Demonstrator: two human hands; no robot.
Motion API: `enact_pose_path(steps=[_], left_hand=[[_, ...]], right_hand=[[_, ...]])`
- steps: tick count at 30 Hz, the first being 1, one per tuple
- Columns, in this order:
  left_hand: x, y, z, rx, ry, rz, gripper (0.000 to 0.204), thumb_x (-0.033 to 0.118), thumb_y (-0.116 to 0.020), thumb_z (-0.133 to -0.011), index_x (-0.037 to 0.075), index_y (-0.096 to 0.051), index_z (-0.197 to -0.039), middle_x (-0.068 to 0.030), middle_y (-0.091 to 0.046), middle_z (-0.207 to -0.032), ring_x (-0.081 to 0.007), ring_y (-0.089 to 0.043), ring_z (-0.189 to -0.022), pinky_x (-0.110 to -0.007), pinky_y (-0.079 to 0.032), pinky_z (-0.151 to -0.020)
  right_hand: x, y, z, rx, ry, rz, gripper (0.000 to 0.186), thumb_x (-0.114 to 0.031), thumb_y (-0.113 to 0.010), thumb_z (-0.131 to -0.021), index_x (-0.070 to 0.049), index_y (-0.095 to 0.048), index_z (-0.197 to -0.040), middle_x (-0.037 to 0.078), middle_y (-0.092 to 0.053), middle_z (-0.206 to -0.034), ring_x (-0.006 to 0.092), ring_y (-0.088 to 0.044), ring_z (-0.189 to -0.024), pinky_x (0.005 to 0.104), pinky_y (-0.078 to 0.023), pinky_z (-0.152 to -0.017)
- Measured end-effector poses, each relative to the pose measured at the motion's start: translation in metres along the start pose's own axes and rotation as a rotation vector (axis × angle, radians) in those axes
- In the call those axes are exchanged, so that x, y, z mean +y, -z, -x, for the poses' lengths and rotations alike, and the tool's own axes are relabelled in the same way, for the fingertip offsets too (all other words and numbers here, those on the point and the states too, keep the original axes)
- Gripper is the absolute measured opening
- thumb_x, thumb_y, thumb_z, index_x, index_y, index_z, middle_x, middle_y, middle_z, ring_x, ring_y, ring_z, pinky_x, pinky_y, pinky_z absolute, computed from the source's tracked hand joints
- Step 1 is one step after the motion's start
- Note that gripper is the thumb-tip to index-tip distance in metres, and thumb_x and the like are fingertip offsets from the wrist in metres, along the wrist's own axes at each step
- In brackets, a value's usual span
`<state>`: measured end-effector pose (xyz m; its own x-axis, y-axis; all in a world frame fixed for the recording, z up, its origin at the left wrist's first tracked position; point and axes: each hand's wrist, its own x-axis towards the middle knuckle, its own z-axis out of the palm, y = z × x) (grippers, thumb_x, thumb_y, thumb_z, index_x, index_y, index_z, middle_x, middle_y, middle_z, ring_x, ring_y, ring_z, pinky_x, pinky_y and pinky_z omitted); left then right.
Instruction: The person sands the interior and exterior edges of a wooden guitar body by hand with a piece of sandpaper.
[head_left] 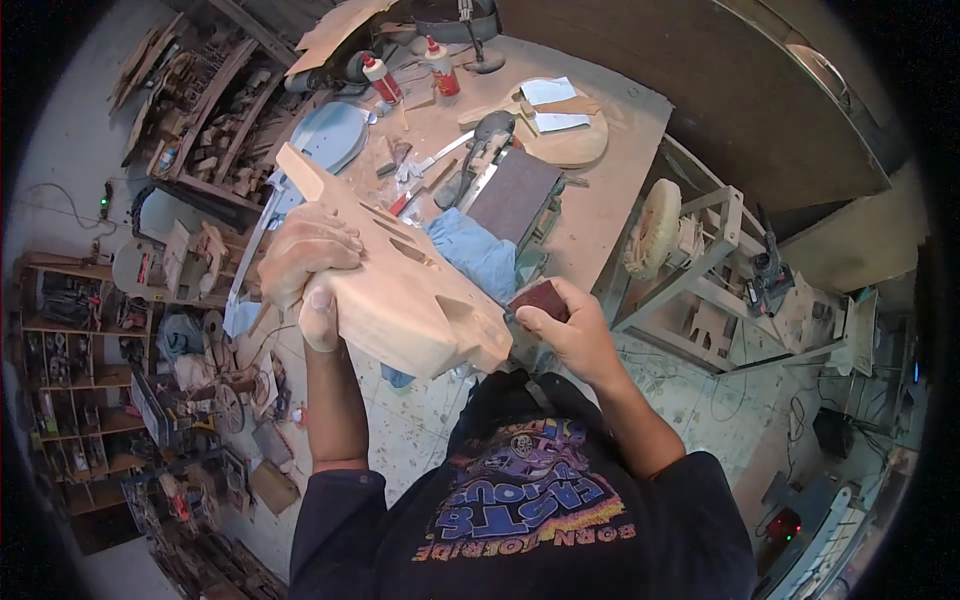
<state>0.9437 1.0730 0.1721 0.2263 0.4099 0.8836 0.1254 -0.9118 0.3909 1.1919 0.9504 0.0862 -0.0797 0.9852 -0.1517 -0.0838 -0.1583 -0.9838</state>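
A pale, bare wooden guitar body [395,305] is held up at a tilt in front of my chest, with several cut-out cavities in its face. My left hand [308,262] is closed round its left edge, fingers over the top and thumb below. My right hand [580,338] pinches a folded piece of dark red-brown sandpaper [543,300] by the body's right end. Whether the paper touches the wood there cannot be made out. Just beyond the body lie a crumpled blue cloth [468,248] and a bench sander with a dark belt [514,194].
The workbench [625,120] carries two red-and-white glue bottles [381,80], a rounded wooden piece with papers [575,147] and scattered tools. At right, a fluffy buffing wheel [655,230] is mounted on a wooden frame [690,275]. Crowded shelves [85,380] line the left.
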Motion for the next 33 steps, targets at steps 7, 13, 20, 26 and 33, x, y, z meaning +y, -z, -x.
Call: enact_pose_path(steps=[7, 13, 20, 26, 33], left_hand=[[-0.005, -0.005, 0.002, 0.034, 0.067, -0.015, 0.041, 0.04, -0.053, -0.071, 0.001, -0.061, -0.064, -0.0136, -0.063, -0.065, -0.0282, -0.061, -0.073, -0.044, -0.046, -0.077], [-0.005, -0.006, 0.009, 0.138, 0.076, 0.035, 0.048, 0.045, -0.048, -0.074, -0.001, -0.059, -0.065, -0.0155, -0.061, -0.067, -0.028, -0.056, -0.071, -0.042, -0.043, -0.075], [-0.009, -0.01, 0.008, 0.156, 0.074, 0.058, 0.052, 0.047, -0.043, -0.076, -0.002, -0.058, -0.064, -0.016, -0.059, -0.065, -0.0285, -0.054, -0.069, -0.041, -0.041, -0.073], [-0.011, -0.015, 0.009, 0.182, 0.081, 0.095, 0.053, 0.045, -0.04, -0.077, -0.003, -0.057, -0.064, -0.017, -0.058, -0.064, -0.0285, -0.053, -0.067, -0.042, -0.04, -0.075], [-0.014, -0.012, 0.009, 0.16, 0.071, 0.126, 0.052, 0.043, -0.037, -0.076, -0.004, -0.057, -0.065, -0.0183, -0.058, -0.066, -0.0287, -0.053, -0.068, -0.041, -0.04, -0.074]], right_hand=[[0.004, -0.005, -0.014, -0.095, -0.031, 0.134, 0.026, -0.023, -0.066, -0.084, 0.001, -0.064, -0.094, 0.007, -0.063, -0.081, 0.0141, -0.058, -0.074, 0.0297, -0.046, -0.068], [0.013, -0.004, -0.013, -0.164, 0.038, 0.346, 0.028, -0.024, -0.068, -0.081, 0.002, -0.064, -0.09, 0.012, -0.056, -0.074, 0.0212, -0.055, -0.067, 0.0323, -0.043, -0.064], [0.02, -0.023, -0.03, -0.056, 0.051, 0.181, 0.027, -0.025, -0.07, -0.079, -0.001, -0.058, -0.075, 0.005, -0.055, -0.069, 0.0125, -0.051, -0.063, 0.0298, -0.041, -0.056], [0.028, -0.02, -0.04, -0.092, 0.015, 0.139, 0.021, -0.017, -0.073, -0.076, -0.003, -0.058, -0.072, -0.002, -0.054, -0.065, 0.0056, -0.047, -0.059, 0.0242, -0.038, -0.052], [0.036, -0.015, -0.036, -0.13, 0.043, 0.096, 0.021, -0.014, -0.074, -0.076, -0.004, -0.057, -0.07, -0.005, -0.052, -0.065, 0.0036, -0.044, -0.059, 0.0224, -0.036, -0.051]])
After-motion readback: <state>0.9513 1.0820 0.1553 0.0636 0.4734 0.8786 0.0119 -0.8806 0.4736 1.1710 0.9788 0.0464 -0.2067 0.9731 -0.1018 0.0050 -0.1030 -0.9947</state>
